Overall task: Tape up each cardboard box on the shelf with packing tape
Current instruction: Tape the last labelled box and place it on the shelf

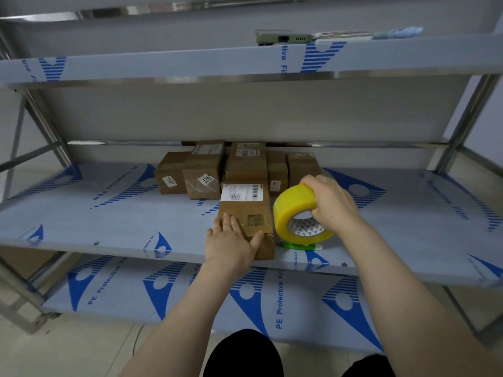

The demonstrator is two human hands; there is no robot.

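Box at the shelf's near edge lies under the flat left hand; right hand grips the tape roll. Next: probably draw tape across the seam.

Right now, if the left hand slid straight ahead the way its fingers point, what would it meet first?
The left hand lies flat on the front box; going on, its fingers would first cross the white shipping label, then probably hit the boxes behind, depth unclear.
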